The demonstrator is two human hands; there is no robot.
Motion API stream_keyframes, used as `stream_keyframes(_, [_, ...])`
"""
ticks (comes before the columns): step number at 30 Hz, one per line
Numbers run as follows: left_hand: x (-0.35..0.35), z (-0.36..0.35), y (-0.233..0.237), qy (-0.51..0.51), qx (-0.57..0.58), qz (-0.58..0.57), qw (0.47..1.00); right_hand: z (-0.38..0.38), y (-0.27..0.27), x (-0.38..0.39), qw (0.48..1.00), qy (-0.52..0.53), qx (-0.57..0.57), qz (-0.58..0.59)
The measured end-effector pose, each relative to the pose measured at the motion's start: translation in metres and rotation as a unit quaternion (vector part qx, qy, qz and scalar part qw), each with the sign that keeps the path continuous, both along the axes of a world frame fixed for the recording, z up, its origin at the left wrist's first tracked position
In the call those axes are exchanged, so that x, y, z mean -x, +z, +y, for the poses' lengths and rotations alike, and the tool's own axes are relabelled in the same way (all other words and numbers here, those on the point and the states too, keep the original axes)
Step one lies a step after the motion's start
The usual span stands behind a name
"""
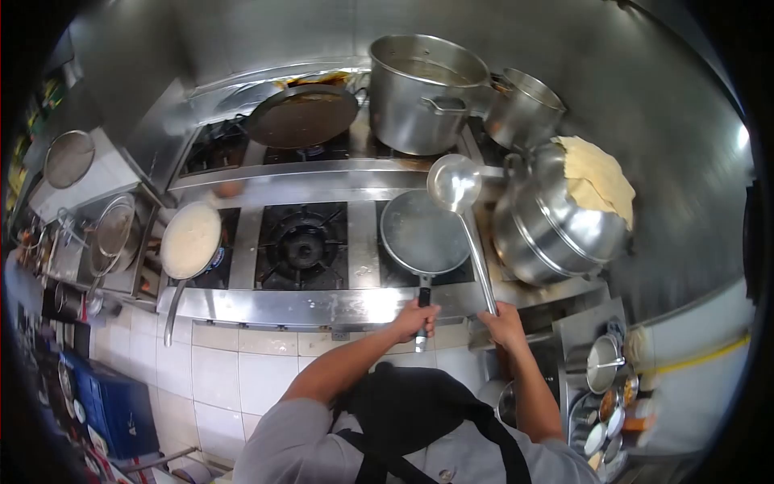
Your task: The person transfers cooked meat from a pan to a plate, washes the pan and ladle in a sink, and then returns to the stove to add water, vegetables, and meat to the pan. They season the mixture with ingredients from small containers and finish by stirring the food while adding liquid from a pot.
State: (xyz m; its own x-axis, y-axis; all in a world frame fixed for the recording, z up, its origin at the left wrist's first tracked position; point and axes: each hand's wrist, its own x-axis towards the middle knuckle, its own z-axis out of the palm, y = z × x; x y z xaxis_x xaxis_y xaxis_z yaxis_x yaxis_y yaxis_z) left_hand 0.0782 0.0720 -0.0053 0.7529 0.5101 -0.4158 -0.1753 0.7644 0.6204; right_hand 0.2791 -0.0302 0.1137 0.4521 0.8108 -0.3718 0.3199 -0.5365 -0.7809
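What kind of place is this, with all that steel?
Most likely a restaurant or other commercial kitchen: a steel gas range with several burners, a big stockpot at the back, and steel-clad walls. The left hand holds a pan, the right hand a ladle.

The pan (425, 234) is round, shallow and dark grey, with a bright metal rim and nothing in it. It sits level on the burner right of the frame's centre, its black handle pointing down the frame into the left hand (415, 320). The steel ladle (473, 250) slants beside it. Its shiny round bowl is above the pan's upper right rim, and its long handle ends in the right hand (504, 323).
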Motion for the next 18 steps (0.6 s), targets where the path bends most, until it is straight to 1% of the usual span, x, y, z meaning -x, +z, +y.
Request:
stream_keyframes(1, [-0.006, 0.001, 0.006, 0.000, -0.008, 0.023, 1.000, 0.007, 0.018, 0.013, 1.000, 0.010, -0.002, 0.003])
stream_keyframes(2, [-0.010, 0.005, -0.002, -0.027, -0.046, 0.022, 0.998, 0.015, 0.033, 0.023, 0.999, 0.039, 0.013, 0.015])
stream_keyframes(3, [-0.006, 0.012, 0.007, -0.018, -0.049, 0.023, 0.998, 0.023, 0.042, 0.030, 0.997, 0.068, 0.027, 0.025])
stream_keyframes(4, [0.000, 0.020, 0.022, -0.095, -0.117, 0.080, 0.985, 0.031, 0.046, 0.037, 0.996, 0.078, 0.025, 0.025])
stream_keyframes(5, [0.009, 0.026, 0.032, -0.171, -0.181, 0.140, 0.958, 0.039, 0.048, 0.045, 0.993, 0.093, 0.031, 0.062])
stream_keyframes(6, [0.019, 0.034, 0.027, -0.228, -0.214, 0.159, 0.937, 0.048, 0.050, 0.054, 0.988, 0.111, 0.037, 0.100])
stream_keyframes(7, [0.038, 0.037, 0.032, -0.260, -0.256, 0.176, 0.914, 0.053, 0.048, 0.062, 0.986, 0.128, 0.034, 0.102])
stream_keyframes(8, [0.088, 0.051, 0.040, -0.285, -0.352, 0.235, 0.860, 0.073, 0.040, 0.086, 0.977, 0.164, 0.052, 0.123])
stream_keyframes(9, [0.126, 0.049, 0.073, -0.325, -0.438, 0.288, 0.787, 0.080, 0.031, 0.097, 0.971, 0.182, 0.073, 0.140])
stream_keyframes(10, [0.168, 0.053, 0.114, -0.293, -0.434, 0.312, 0.793, 0.086, 0.019, 0.109, 0.964, 0.198, 0.069, 0.162])
stream_keyframes(11, [0.211, 0.062, 0.124, -0.225, -0.480, 0.335, 0.779, 0.092, 0.006, 0.123, 0.958, 0.212, 0.066, 0.184])
stream_keyframes(12, [0.258, 0.070, 0.141, -0.069, -0.587, 0.304, 0.747, 0.100, -0.005, 0.142, 0.951, 0.238, 0.064, 0.187])
stream_keyframes(13, [0.304, 0.079, 0.161, 0.021, -0.543, 0.358, 0.759, 0.105, -0.017, 0.162, 0.953, 0.225, 0.065, 0.195])
stream_keyframes(14, [0.348, 0.080, 0.219, 0.095, -0.542, 0.433, 0.714, 0.110, -0.028, 0.183, 0.955, 0.207, 0.066, 0.202])
stream_keyframes(15, [0.395, 0.087, 0.250, 0.186, -0.515, 0.475, 0.689, 0.114, -0.047, 0.204, 0.952, 0.218, 0.064, 0.207])
stream_keyframes(16, [0.454, 0.101, 0.260, 0.332, -0.592, 0.461, 0.572, 0.118, -0.070, 0.225, 0.964, 0.217, 0.031, 0.151])
stream_keyframes(17, [0.498, 0.102, 0.306, 0.424, -0.636, 0.465, 0.447, 0.126, -0.080, 0.246, 0.973, 0.212, -0.005, 0.094])
stream_keyframes(18, [0.548, 0.114, 0.337, 0.480, -0.665, 0.480, 0.311, 0.127, -0.072, 0.271, 0.975, 0.202, 0.001, 0.089])
